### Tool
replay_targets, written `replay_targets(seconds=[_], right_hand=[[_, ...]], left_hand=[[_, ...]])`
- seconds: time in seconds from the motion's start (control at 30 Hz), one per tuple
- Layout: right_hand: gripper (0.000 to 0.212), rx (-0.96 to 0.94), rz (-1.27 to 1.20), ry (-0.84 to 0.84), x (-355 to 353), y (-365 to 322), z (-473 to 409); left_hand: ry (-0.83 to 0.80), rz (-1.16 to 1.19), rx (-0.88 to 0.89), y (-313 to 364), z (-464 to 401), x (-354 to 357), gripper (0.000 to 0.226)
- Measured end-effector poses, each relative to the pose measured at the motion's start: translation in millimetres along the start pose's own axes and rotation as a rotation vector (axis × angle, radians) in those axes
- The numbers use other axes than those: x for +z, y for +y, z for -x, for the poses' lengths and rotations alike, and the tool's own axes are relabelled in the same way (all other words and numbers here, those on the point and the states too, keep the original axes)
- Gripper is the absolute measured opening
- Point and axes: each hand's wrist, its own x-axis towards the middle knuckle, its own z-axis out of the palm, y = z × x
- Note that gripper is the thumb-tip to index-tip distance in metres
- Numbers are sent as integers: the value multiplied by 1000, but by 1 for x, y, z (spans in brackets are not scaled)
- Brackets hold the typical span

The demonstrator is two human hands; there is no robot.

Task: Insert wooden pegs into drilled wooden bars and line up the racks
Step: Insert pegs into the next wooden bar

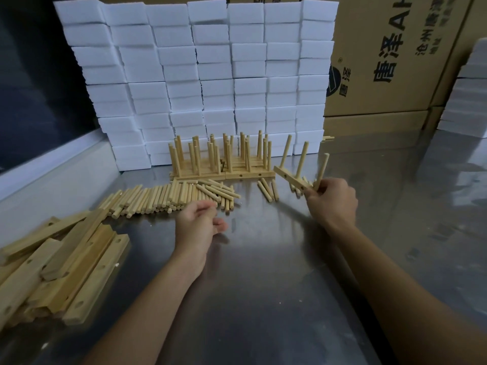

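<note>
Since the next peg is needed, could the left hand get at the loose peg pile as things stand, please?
Probably yes: the left hand holds nothing and hovers just in front of the loose peg pile, with only bare table between them.

Bare surface [263, 272] lies open in the middle and toward the near edge, between a heap of drilled bars [60, 264] at the left and clear metal at the right. Farther back, loose pegs [168, 197] and finished racks [221, 159] block the way, with a wall of white foam blocks [210, 75] just behind them.
</note>
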Motion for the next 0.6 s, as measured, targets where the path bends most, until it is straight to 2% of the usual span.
replay_targets(seconds=[0.17, 0.33, 0.5, 0.6], right_hand=[[13, 97, -35, -19, 12, 5, -44], [16, 79, 128, 49, 28, 9, -104], [14, 71, 214, -80, 55, 11, -142], [19, 54, 235, -161, 70, 12, -157]], left_hand=[[-85, -357, 175, -7, 6, 11, 16], [-88, -486, 244, -13, 2, 13, 17], [-82, -616, 249, -16, -3, 21, 13], [-77, -776, 262, -17, -8, 29, 10]])
